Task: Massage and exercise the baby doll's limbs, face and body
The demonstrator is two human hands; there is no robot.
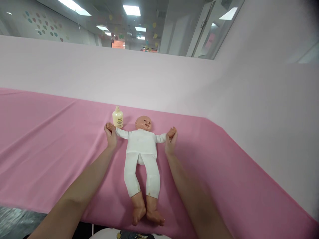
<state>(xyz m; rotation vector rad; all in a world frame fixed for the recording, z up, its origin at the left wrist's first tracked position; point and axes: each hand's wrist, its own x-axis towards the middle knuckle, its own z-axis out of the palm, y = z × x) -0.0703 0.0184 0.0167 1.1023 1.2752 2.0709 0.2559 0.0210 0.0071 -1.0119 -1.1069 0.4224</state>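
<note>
A baby doll (pixel 142 146) in white clothes lies on its back on a pink cloth (pixel 50 139), head away from me, bare feet toward me, arms spread sideways. My left hand (pixel 111 134) grips the doll's small hand on the left side. My right hand (pixel 170 141) grips the doll's other hand on the right side. Both of my forearms reach in from the bottom of the view on either side of the doll's legs.
A pale yellow pump bottle (pixel 118 117) stands upright just behind my left hand, beside the doll's head. A pale pink backdrop (pixel 159 79) rises behind and along the right. The pink cloth's front edge runs near the bottom left.
</note>
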